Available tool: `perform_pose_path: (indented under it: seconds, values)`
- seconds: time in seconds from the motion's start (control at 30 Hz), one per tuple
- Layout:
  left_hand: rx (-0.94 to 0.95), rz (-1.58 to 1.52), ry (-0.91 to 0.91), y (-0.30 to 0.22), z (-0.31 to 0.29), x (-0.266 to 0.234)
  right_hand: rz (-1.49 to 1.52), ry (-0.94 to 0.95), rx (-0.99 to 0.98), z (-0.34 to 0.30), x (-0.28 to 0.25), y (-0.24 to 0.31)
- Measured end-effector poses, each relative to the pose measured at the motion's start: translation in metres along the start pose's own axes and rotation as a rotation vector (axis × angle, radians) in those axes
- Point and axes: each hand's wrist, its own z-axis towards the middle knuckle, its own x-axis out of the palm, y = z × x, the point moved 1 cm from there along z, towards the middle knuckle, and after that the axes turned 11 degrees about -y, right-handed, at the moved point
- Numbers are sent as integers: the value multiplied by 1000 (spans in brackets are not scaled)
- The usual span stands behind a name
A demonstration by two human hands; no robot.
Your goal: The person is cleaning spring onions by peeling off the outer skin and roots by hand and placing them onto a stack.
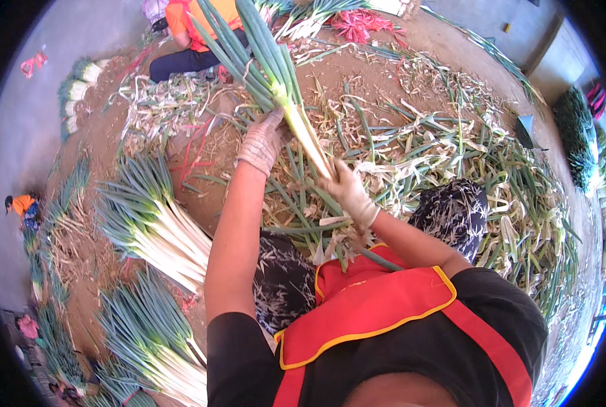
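A long green onion (291, 108), its leaves pointing up and away from me, is held slantwise in front of my body. My left hand (263, 141), in a pale soiled glove, is wrapped round it where the leaves meet the white stalk. Lower down, near the root end, my gloved right hand (349, 195) pinches the stalk or its outer layers; which of these I cannot make out. Under and beyond my hands lies a wide heap of stripped leaves and peelings (411, 163).
To my left lie bundles of cleaned green onions (174, 234) and, nearer, another such pile (157, 339). A co-worker in orange (201, 27) sits at the far side; another person in orange (23, 205) is at far left. Pink plastic ties (364, 26) lie at the back.
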Motion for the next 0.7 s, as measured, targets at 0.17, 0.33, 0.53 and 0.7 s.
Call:
perform_pose_path:
  seconds: [0.17,0.33,0.53,0.7]
  values:
    - [111,-32,-5,2,-40,1,101,197,-198,62,17,-23]
    - [160,-274,4,3,-36,28,824,463,443,56,3,-35]
    - [182,-415,-277,-25,7,8,-348,467,-140,51,-4,-151]
    - [453,-454,-238,-43,19,-33,-1452,628,-819,14,-53,-266]
